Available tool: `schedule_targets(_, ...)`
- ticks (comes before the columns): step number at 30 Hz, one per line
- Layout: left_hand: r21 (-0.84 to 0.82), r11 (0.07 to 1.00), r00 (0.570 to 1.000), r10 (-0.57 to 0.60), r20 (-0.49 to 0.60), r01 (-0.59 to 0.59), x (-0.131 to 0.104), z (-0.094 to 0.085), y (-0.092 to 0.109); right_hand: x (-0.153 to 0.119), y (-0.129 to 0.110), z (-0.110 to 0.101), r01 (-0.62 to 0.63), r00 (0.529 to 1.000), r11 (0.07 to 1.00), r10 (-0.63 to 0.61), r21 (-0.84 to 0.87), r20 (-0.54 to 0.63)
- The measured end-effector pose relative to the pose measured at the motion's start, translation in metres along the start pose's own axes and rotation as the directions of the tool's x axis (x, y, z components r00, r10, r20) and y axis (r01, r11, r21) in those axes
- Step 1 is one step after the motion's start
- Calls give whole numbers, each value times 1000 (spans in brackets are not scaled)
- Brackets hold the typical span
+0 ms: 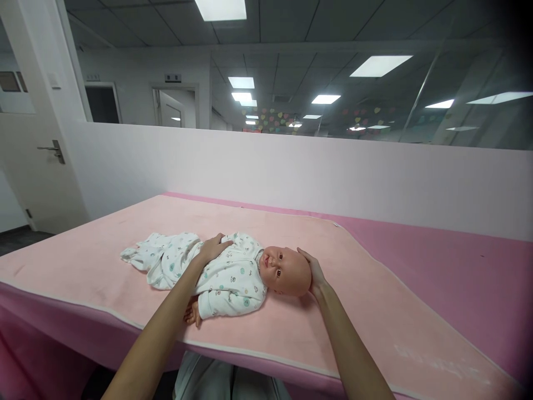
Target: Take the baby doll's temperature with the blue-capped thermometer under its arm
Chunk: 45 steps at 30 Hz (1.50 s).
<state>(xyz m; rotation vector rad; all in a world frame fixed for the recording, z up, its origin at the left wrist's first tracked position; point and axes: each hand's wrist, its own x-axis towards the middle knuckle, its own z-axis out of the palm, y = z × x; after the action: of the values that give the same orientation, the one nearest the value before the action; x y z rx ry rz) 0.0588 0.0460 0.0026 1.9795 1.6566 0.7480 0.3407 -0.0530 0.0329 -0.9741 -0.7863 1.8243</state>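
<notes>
One life-size-looking baby doll with a smooth, bald, hard-looking tan head (293,272) lies on its back, wearing a soft, wrinkled white cloth outfit (237,280) printed with small teal and dark motifs; a small moulded doll hand (192,314) pokes from one sleeve. The person's left hand (213,248) rests on the outfit at the doll's middle, fingers extended rather than clenched. The right hand (315,272) cups the rounded crown, palm curved against it and not closed around anything. Beneath spreads a flat, pale-peach mat (116,228) with a thin whitish edge, over smooth, deeper-pink covering (449,266). Beyond stand a plain white low wall (291,172), a broad glass pane (283,72) above it, and a pale door (37,178) with a metal lever handle (52,149).
</notes>
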Motion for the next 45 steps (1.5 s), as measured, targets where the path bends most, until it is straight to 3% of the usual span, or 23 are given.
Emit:
schedule_targets(8, 4, 1000, 1000, 3, 7, -3, 0, 0, 0, 0, 3, 2, -43, 999, 998, 44, -49, 0)
schedule_targets(24, 22, 1000, 1000, -3, 1, 3, 3, 1, -2, -5, 2, 3, -38, 999, 999, 38, 9, 8)
schedule_targets(29, 20, 1000, 1000, -8, 4, 8, 4, 2, -3, 2, 0, -6, 39, 994, 997, -31, 70, -108)
schedule_targets(33, 15, 1000, 1000, 9, 0, -9, 6, 3, -4, 14, 2, -21, 171, 954, 983, -149, 61, -262)
schedule_targets(35, -13, 1000, 1000, 8, -6, -8, 7, 3, -5, 22, 3, -30, 276, 879, 961, -243, 23, -410)
schedule_targets(37, -58, 998, 1000, -2, -21, 1, 8, 4, -6, 28, 1, -38, 395, 752, 918, -350, -44, -558)
schedule_targets(41, -251, 964, 987, 55, -153, -92, 9, 8, -9, 32, -11, -53, 545, 543, 827, -472, -136, -694)
schedule_targets(45, -377, 896, 941, 111, -320, -234, 7, 10, -6, 24, -25, -56, 677, 259, 685, -565, -270, -783)
